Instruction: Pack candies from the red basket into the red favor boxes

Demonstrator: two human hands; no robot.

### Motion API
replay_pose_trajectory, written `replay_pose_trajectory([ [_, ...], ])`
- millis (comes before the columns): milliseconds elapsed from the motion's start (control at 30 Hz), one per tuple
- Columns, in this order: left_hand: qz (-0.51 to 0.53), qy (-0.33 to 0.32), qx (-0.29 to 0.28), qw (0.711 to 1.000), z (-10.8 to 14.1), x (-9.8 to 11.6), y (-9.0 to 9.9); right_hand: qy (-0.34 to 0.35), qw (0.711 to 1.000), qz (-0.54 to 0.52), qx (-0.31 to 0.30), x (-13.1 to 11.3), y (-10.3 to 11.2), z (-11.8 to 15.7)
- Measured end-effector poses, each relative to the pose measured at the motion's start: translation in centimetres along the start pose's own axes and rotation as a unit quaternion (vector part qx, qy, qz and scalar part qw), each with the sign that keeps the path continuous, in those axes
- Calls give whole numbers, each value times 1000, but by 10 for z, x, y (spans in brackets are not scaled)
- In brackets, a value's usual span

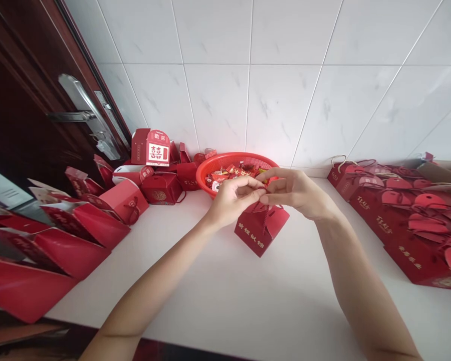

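Observation:
A small red gift box (262,231) with gold characters sits tilted at the middle of the white table. Above its top, my left hand (236,198) and my right hand (291,193) meet, fingertips pinched together on the dark red cord (266,216) of the box. Part of the cord is hidden behind the fingers. Just behind the hands stands a red plastic basket (201,175) holding wrapped candies (233,172).
Several open red boxes (86,230) line the table's left side, near a dark door (22,75) with a metal handle. Along the right stand rows of closed red boxes (409,250) with cords. A white tiled wall (218,100) rises behind the table (210,291).

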State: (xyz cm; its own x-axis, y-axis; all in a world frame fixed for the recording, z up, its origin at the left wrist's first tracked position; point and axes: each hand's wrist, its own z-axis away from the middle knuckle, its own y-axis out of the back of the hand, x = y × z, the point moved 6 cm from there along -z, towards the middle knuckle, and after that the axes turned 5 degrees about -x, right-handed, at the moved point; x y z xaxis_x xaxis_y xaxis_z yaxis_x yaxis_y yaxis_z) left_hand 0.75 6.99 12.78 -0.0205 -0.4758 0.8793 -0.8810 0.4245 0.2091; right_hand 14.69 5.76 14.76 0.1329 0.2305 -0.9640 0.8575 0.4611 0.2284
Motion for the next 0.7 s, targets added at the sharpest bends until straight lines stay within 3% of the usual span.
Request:
replay_pose_trajectory([
  [133, 14, 15, 21, 1000, -1, -4, 4, 11, 997, -37, 69, -1, 9, 2],
  [267, -78, 0, 17, 997, 0, -1, 3, 15, 991, -65, 116, 1, 19, 2],
  [400, -166, -22, -10, 986, 0, 2, -2, 20, 990, -76, 120, 1, 22, 2],
  [700, -185, -5, -37, 982, 0, -8, -5, 11, 989, -96, 117, 4, 20, -1],
])
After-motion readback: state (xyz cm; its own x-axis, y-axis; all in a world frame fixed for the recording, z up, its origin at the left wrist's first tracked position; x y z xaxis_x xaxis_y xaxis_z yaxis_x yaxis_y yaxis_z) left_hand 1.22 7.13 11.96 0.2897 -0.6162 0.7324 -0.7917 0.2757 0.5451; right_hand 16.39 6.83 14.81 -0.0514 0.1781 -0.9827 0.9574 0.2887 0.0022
